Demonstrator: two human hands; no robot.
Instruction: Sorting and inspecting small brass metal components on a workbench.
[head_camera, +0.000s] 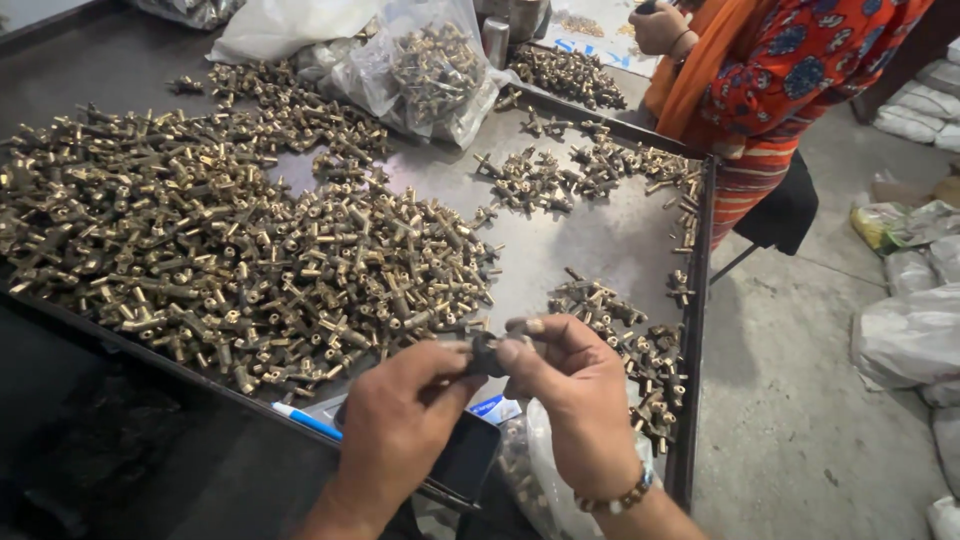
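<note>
1. Fingers (520, 345) of both hands pinch one small dark fitting (487, 352) between them, above the table's near edge.
2. Left hand (400, 420) and right hand (570, 390) close around it.
3. Brass fittings (230, 250) heap across the metal table (560, 250).

Soft even daylight, dull sheen on the metal surface (560, 240) toward its far edge, glints on the brass fittings (230, 250), near-left corner in deep shadow, slight blur on the fingers (530, 330), mild edge distortion
</note>
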